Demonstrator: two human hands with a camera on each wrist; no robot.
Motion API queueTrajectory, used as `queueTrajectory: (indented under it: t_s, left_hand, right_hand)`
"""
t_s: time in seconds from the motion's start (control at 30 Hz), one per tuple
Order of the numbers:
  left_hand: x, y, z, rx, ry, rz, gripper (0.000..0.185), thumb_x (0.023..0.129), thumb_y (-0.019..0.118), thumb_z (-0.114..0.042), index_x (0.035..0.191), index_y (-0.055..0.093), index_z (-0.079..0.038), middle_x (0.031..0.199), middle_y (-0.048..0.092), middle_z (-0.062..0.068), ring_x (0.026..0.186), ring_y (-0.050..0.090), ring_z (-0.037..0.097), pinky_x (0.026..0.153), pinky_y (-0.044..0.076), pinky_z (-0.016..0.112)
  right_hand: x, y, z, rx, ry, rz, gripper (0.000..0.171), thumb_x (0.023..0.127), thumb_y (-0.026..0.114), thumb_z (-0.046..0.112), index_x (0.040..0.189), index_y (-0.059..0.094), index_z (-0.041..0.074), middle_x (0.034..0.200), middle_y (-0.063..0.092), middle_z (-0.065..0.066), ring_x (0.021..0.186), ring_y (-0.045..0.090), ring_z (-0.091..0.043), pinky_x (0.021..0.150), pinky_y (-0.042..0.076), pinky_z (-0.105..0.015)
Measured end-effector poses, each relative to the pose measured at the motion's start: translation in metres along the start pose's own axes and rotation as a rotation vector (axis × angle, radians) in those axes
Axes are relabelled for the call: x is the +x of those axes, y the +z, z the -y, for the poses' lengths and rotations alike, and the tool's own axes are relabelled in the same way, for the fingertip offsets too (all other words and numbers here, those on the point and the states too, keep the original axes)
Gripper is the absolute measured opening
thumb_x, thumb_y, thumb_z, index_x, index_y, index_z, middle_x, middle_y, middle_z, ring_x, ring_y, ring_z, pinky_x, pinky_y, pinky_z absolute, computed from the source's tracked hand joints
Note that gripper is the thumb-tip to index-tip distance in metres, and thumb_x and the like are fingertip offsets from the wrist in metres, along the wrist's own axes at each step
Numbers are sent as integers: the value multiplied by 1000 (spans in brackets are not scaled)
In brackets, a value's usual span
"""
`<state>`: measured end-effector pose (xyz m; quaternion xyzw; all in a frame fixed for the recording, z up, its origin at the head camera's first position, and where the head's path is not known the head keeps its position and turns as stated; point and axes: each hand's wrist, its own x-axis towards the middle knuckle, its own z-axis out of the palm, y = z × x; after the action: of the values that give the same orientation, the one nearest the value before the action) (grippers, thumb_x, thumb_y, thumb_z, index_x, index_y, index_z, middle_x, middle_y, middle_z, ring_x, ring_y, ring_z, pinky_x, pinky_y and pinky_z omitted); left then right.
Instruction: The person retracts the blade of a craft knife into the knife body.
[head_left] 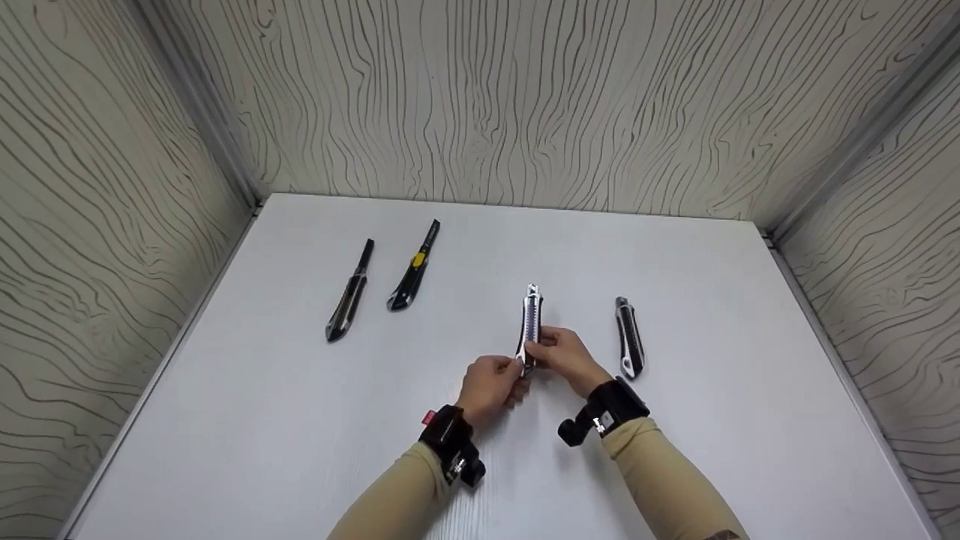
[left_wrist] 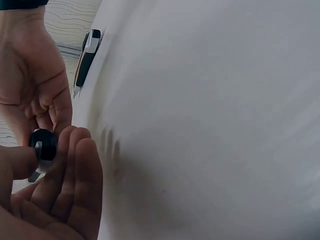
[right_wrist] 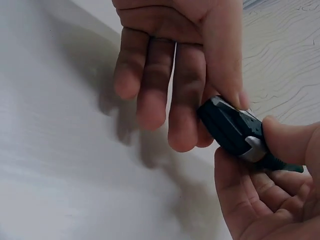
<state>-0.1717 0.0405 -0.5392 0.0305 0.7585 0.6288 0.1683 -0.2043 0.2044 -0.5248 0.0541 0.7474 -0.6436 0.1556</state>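
Silver utility knife [head_left: 531,324] above table [head_left: 262,420], tip pointing away. Rear end pinched by left hand [head_left: 491,386], mid-body pinched by right hand [head_left: 568,358]; blade half projecting forward, beyond both grips. Second knife [head_left: 629,337] just right.

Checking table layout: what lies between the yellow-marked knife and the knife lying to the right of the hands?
The silver utility knife, held by both hands, left and right, lies between them in the head view.
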Motion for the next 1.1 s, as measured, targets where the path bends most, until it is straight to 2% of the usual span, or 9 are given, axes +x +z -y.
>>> queueTrajectory:
  t_s: [0.13, 0.27, 0.43, 0.57, 0.73, 0.9, 1.1]
  left_hand:
    - [2, 3, -2, 85, -7, 5, 27, 96, 55, -21, 95, 72, 0, 76, 73, 10, 56, 63, 13, 50, 50, 22]
    - [3, 7, -3, 126, -11, 12, 27, 95, 55, -20, 98, 72, 0, 78, 74, 7, 58, 65, 13, 50, 50, 21]
    - [3, 14, -4, 132, -15, 34, 28, 94, 55, -20, 100, 71, 2, 79, 75, 7, 58, 66, 13, 52, 52, 23]
    - [3, 19, -6, 129, -19, 52, 28, 94, 56, -20, 103, 71, 2, 80, 75, 7, 60, 68, 14, 55, 55, 26]
    - [2, 19, -7, 125, -22, 49, 28, 94, 56, -20, 104, 71, 1, 81, 75, 7, 62, 69, 14, 58, 57, 29]
    - [1, 17, -8, 111, -17, 46, 27, 94, 56, -19, 103, 71, 2, 82, 75, 10, 63, 70, 17, 57, 57, 29]
    - [1, 16, -9, 96, -13, 45, 27, 94, 57, -18, 104, 70, 3, 82, 75, 10, 64, 71, 19, 58, 58, 30]
  right_hand:
    - [-4, -11, -2, -28, 21, -41, 44, 93, 60, 3, 132, 48, -14, 112, 67, -24, 85, 66, -13, 81, 58, -29]
    - [-8, -26, -6, -85, 46, -104, 45, 92, 62, 5, 132, 48, -13, 112, 66, -24, 83, 66, -13, 78, 58, -29]
    - [-13, -45, -10, -159, 75, -169, 45, 90, 66, 5, 128, 51, -13, 107, 68, -21, 79, 65, -12, 71, 57, -26]
    - [-17, -58, -12, -301, 76, -237, 45, 87, 69, 10, 124, 56, -11, 102, 70, -19, 74, 63, -12, 65, 52, -22]
    - [-18, -62, -13, -461, 45, -292, 41, 85, 72, 14, 118, 63, -8, 95, 72, -18, 64, 61, -12, 59, 46, -21]
    - [-16, -62, -14, -499, 20, -306, 37, 84, 71, 14, 114, 65, -8, 91, 71, -16, 60, 59, -10, 57, 46, -21]
    - [-15, -62, -12, -559, 7, -321, 38, 84, 72, 16, 114, 66, -7, 93, 73, -18, 59, 60, -10, 60, 46, -22]
